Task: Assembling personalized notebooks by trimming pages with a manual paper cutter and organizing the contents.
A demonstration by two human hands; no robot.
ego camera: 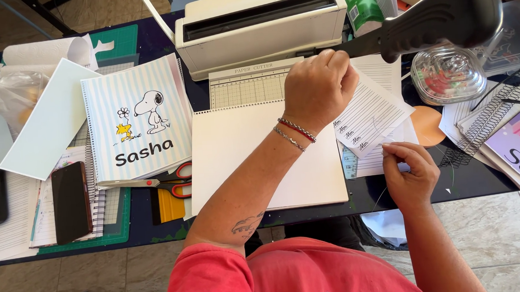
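While left hand (pixel 318 88) grips binding machine lever (pixel 438 18), right hand (pixel 409 170) pinches lined sheets (pixel 369 118) beside white board (pixel 261 158) on table; striped notebook (pixel 135 120) looks bound, loose coils (pixel 492 114) remain.

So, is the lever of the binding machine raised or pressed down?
Raised: the lever's black handle stands high, close to the camera, above the binding machine. The left hand is beneath it.

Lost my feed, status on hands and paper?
Left hand closed at cutter arm. Right hand pinches lined sheet. Blank pad beneath left forearm.
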